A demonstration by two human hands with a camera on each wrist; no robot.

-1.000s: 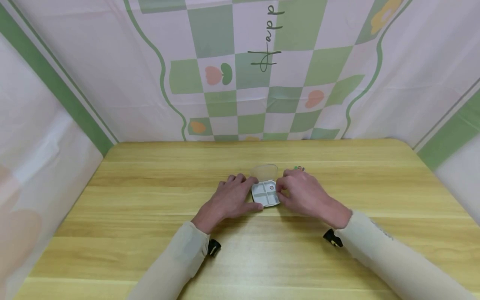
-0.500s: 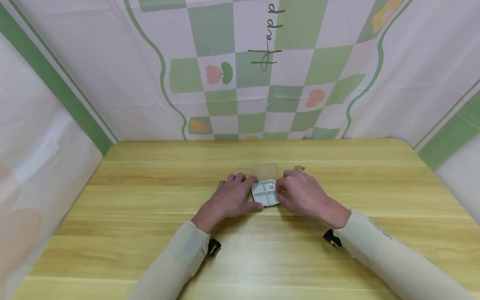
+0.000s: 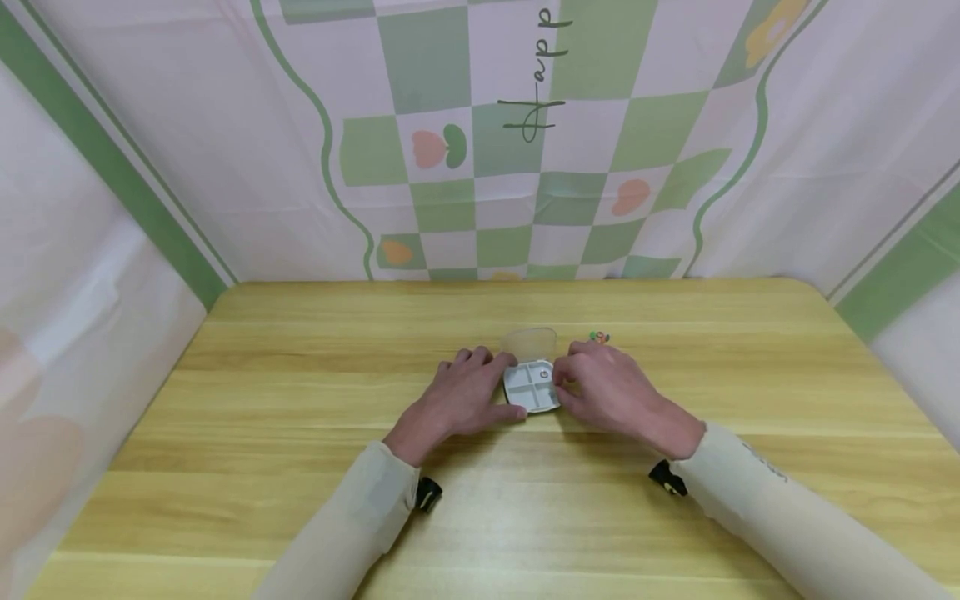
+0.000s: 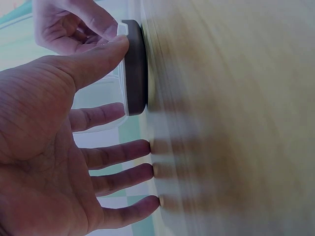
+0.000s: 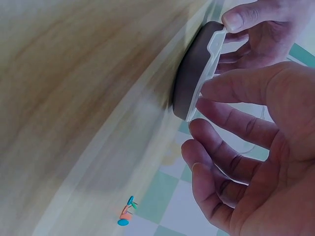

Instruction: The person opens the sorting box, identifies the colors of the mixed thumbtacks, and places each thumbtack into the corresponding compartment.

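A small white pill box [image 3: 522,393] with four compartments and a dark base [image 4: 136,69] lies on the table, its clear lid [image 3: 529,342] swung back on the far side. My left hand [image 3: 467,393] holds it between thumb and index finger; the other fingertips [image 4: 142,147] touch the tabletop. At the box's right side, the thumb and index finger of my right hand [image 3: 609,385] meet at the rim, over the near right compartment. I cannot tell whether they pinch something. One tiny round piece [image 3: 544,374] sits in the far right compartment.
Several tiny coloured pieces [image 3: 599,337], with blue, green and orange round heads, lie on the wooden table [image 3: 300,400] just beyond my right hand. A checked green and white cloth [image 3: 506,200] hangs behind the table's back edge.
Both hands and the pill box stay almost where they were. Slightly more of the coloured pieces shows past my right hand than one second ago.
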